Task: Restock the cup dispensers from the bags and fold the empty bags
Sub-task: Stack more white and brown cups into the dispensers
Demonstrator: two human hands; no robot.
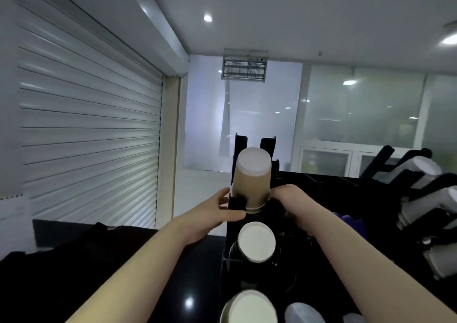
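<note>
Stack of tan paper cups point(252, 181) sits bottoms-up in the black dispenser rack's point(268, 147) top slot, 12 o'clock. Left hand point(222, 211) clasps its rims; right hand's point(288, 194) grip, can't tell. Light, crushable, so hold low.

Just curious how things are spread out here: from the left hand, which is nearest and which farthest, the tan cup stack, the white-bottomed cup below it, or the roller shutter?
1. Tan paper cup stack, touching the left hand.
2. White-bottomed cup, just below, to its right.
3. White roller shutter, far left.
</note>
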